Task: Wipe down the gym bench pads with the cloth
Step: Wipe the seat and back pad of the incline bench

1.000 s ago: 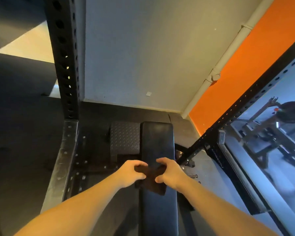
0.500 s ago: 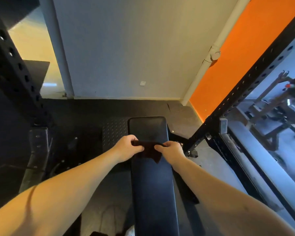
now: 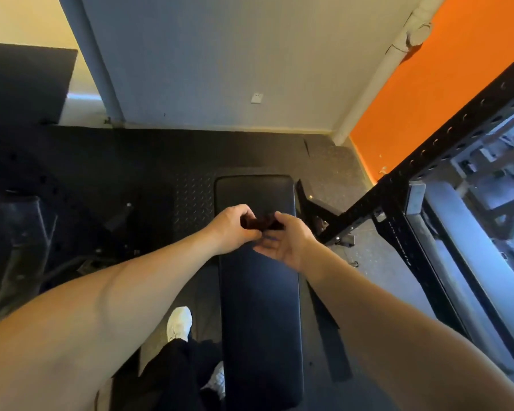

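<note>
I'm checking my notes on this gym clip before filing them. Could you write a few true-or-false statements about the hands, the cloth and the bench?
1. The left hand and the right hand both hold the dark cloth over the bench pad. True.
2. The cloth lies spread flat on the pad. False: it is bunched up between the two hands.
3. The wall on the right is orange. True.
4. A white shoe shows to the right of the bench. False: it stands on the floor to the left of the pad.
</note>
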A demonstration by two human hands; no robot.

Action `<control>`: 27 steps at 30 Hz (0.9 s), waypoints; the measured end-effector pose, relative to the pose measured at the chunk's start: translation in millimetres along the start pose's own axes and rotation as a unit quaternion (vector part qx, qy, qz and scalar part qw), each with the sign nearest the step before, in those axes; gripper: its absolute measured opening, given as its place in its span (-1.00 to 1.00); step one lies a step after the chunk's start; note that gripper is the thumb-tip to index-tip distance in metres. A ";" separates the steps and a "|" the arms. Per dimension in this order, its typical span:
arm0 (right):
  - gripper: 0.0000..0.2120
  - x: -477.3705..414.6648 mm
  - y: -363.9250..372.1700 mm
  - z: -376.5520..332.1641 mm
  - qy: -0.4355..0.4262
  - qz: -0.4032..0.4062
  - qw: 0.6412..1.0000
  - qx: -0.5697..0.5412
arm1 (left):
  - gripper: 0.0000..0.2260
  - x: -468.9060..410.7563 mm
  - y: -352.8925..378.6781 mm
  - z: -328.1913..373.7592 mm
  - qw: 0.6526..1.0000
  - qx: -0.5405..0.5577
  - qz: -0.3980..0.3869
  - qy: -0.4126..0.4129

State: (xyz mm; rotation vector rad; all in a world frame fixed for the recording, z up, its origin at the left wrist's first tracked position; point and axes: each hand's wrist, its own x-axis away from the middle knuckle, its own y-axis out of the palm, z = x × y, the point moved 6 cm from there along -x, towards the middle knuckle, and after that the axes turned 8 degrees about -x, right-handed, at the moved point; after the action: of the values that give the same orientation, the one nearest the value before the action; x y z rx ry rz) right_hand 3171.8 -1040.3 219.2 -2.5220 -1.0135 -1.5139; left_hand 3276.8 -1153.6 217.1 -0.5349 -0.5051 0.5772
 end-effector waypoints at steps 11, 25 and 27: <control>-0.73 -98.6 11.5 -37.9 -0.148 0.137 0.978 0.062 | -0.82 -95.4 2.3 -35.2 0.999 0.037 -0.007 0.029; -0.48 -218.7 18.5 -152.6 -0.383 0.232 0.757 0.475 | -0.75 -238.1 -39.0 -96.7 0.948 -0.264 0.175 -0.015; -0.51 -234.2 23.9 -146.8 -0.335 0.197 0.736 0.554 | -0.79 -249.4 -33.7 -102.8 0.949 -0.269 0.162 -0.002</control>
State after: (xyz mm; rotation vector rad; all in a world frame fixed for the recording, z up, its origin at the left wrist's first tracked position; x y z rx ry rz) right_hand 2996.8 -1229.5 116.3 -2.0195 -0.8790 0.2392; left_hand 3167.5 -1366.1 87.7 -1.1520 -0.5854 0.7562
